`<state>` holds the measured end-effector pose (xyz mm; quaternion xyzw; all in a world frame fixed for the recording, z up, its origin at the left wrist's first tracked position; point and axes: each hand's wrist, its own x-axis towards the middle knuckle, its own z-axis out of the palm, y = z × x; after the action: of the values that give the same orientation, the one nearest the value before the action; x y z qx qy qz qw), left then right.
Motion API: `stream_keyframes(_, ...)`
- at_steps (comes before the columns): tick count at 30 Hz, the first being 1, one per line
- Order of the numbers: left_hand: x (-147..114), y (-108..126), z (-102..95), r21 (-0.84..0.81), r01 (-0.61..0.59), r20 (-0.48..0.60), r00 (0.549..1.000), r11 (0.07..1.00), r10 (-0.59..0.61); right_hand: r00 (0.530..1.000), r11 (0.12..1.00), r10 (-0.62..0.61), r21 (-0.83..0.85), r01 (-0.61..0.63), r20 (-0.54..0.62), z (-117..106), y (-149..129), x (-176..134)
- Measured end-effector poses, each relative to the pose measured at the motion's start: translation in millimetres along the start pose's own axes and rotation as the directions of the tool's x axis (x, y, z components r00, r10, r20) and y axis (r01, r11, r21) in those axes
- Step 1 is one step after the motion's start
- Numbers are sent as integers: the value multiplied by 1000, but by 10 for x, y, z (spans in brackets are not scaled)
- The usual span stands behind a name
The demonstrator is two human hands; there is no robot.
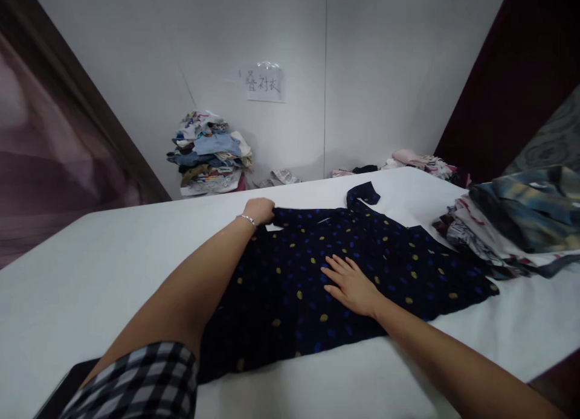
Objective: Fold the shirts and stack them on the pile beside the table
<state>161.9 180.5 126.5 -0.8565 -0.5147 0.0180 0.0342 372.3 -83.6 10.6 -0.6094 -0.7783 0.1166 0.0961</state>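
Note:
A dark navy shirt (308,274) with blue and yellow spots lies spread across the white table. My left hand (260,212), with a silver bracelet at the wrist, is closed on a strip of the shirt at its far left edge, probably a sleeve. My right hand (351,284) rests flat on the middle of the shirt, fingers spread. At the far side, the shirt's other sleeve (362,195) curls outward. The shirt's near left part is partly hidden behind my left arm.
Folded clothes are stacked at the right (530,220), touching the shirt's right end. Behind the white table (113,256) stands a tall clothes pile (211,153), with lower piles (421,162) further right. A paper sign (265,84) hangs on the wall. A dark flat object (67,386) lies near my left arm.

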Motion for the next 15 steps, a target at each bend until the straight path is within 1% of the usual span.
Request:
stream_keyframes(2,123,-46,-107,0,54,-147,988,999,-54,1000,1000,2,-2,-2,5,2,4,-1)
stream_keyframes(3,183,-73,-138,-9,96,-239,966,995,-95,1000,1000,3,-1,-3,9,3,7,-1)
stream_keyframes(4,236,-101,-149,-32,147,-320,936,989,-149,1000,1000,2,0,-2,12,4,10,-1)
stream_keyframes(5,277,-128,-138,-72,192,-370,906,979,-205,1000,1000,1,1,-1,14,7,13,-1)
stream_keyframes(6,301,-155,-106,-124,222,-374,892,967,-253,1000,1000,1,0,-1,14,10,17,-1)
stream_keyframes(7,305,-184,-53,-176,237,-332,899,955,-284,1000,1000,1,-2,-1,14,16,21,-2)
stream_keyframes(8,286,-215,17,-224,244,-248,922,944,-297,1000,1000,1,-5,0,12,23,27,-3)
stream_keyframes(10,180,-294,190,-281,247,-36,963,928,-267,1000,1000,-6,-10,6,1,42,41,-4)
stream_keyframes(11,97,-339,283,-291,249,65,968,924,-240,1000,1000,-12,-10,11,-5,52,48,-4)
stream_keyframes(12,0,-385,374,-305,250,157,965,919,-211,1000,1000,-17,-10,17,-12,61,54,-3)
stream_keyframes(13,-103,-427,460,-337,247,225,958,908,-177,1000,1000,-21,-11,21,-17,70,58,-3)
stream_keyframes(14,-206,-459,535,-397,249,265,953,883,-149,1000,1000,-22,-13,22,-19,75,60,-2)
stream_keyframes(15,-301,-478,599,-470,256,280,951,844,-132,1000,1000,-21,-18,20,-19,79,61,-2)
